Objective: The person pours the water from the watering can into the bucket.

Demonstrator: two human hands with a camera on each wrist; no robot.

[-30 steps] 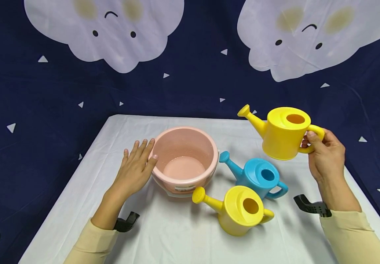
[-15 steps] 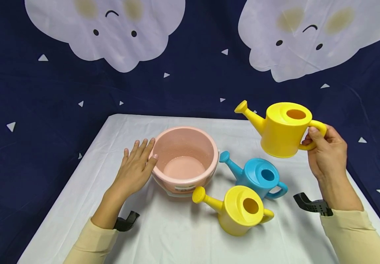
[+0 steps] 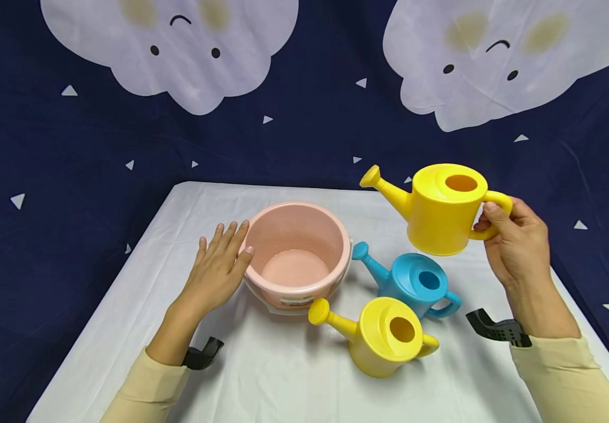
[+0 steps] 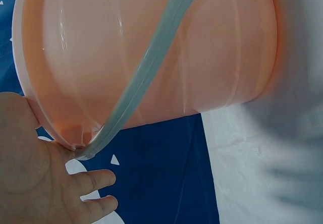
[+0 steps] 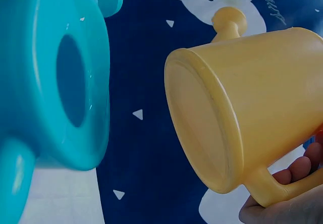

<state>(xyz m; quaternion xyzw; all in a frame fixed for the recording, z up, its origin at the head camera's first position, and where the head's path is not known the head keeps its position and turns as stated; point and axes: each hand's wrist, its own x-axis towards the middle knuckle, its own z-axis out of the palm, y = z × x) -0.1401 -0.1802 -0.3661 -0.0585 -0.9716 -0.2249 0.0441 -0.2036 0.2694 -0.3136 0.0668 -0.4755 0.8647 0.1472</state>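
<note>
A pink bucket (image 3: 295,291) with a pale grey handle (image 4: 146,75) stands on the table. Against its left rim rests my left hand (image 3: 214,273), fingers straight and spread. My right hand (image 3: 521,247) grips the handle of a yellow watering can (image 3: 442,214), held up above the table with its spout pointing left. Below it a blue watering can (image 3: 410,282) stands right of the bucket. Nearer the front is a second yellow watering can (image 3: 381,346), its spout reaching toward the bucket. The right wrist view shows the raised can's underside, with curled fingers (image 5: 300,168) at its handle.
A white cloth covers the table (image 3: 262,376). Behind it hangs a dark blue backdrop (image 3: 315,147) with white clouds and small triangles. The blue can and the front yellow can stand close together, between the bucket and my right arm.
Gripped by my right hand, the raised yellow can first rises a little and shifts right, then moves left. My left hand, the bucket and the other two cans stay in place.
</note>
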